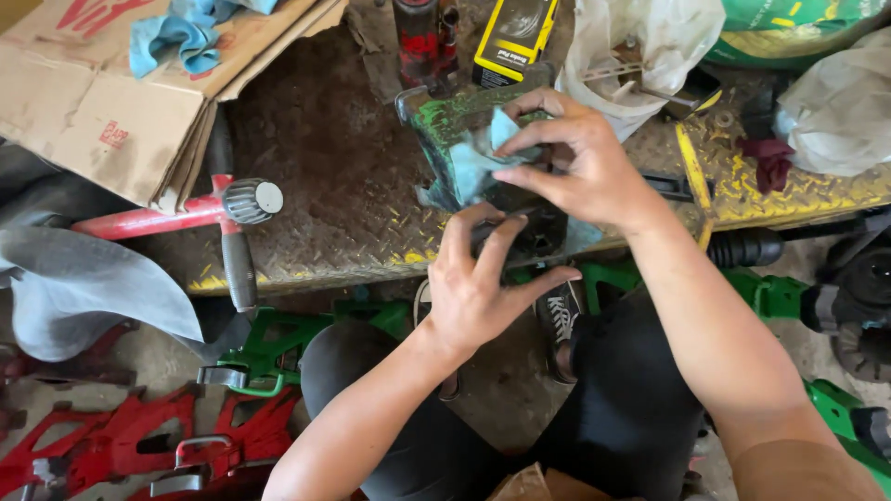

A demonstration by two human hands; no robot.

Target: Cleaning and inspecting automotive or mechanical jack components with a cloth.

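the right hand [580, 162] pinches a light blue rag [478, 158] between thumb and fingers and presses it against a green metal part [445, 121] that stands on the worn checker-plate bench [325, 158]. the left hand [483, 283] sits just below it, fingers curled over a dark block [534, 232] at the bench edge; it seems to grip this piece, though the fingers hide most of it. the green part is scuffed, with paint chipped along its top edge. just behind it stand a red cylinder [422, 37] and a yellow and black box [515, 37]. to the left, a red handle with a grey knurled knob [249, 199] lies across the bench, near a flattened cardboard box [121, 111] with another blue cloth [186, 32] on top. white plastic bags [640, 46] sit at the back right. below the bench, green brackets [269, 343] and red brackets [139, 436] lie on the floor beside the person's dark trousers [613, 408].
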